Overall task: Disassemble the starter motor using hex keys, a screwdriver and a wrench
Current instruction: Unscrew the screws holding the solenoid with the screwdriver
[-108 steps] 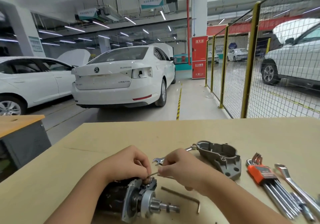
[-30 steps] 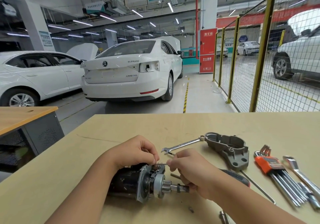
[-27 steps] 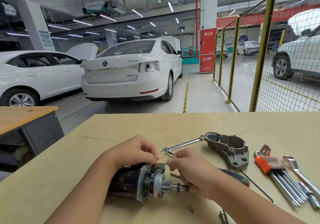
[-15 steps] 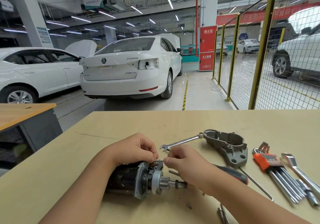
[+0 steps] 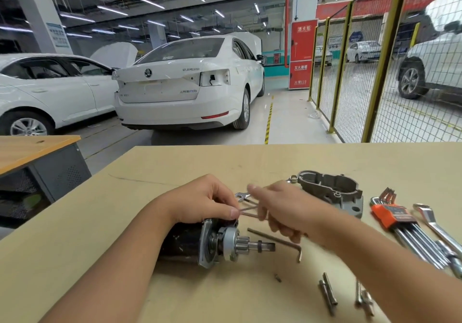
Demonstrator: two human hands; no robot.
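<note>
1. Right now my left hand point(image 5: 207, 204) rests on top of the starter motor point(image 5: 200, 242), and its fingertips pinch one end of a thin metal rod point(image 5: 247, 211).
2. My right hand point(image 5: 280, 210) is motion-blurred; its fingers curl around the other end of that rod, though the exact grip is hard to make out.
3. The starter motor lies on its side near the front edge of the desk point(image 5: 175, 167), toward the left, its black body under my left wrist and its geared shaft pointing right.
4. A loose hex key point(image 5: 277, 241) lies on the desk just beside the shaft tip, below my right hand.
5. A grey cast housing point(image 5: 332, 192) sits behind my right hand, further toward the back of the desk.
6. A wrench point(image 5: 241, 196) shows only its open jaw between my two hands.
7. A set of hex keys in an orange holder point(image 5: 392, 216) lies near the right edge, with a second wrench point(image 5: 432, 225) just beside it on the right.
8. Two long bolts point(image 5: 327, 292) lie near the front edge, under my right forearm.
9. Beyond the desk stand white cars point(image 5: 190, 85) and a yellow-framed mesh fence point(image 5: 355, 72).
</note>
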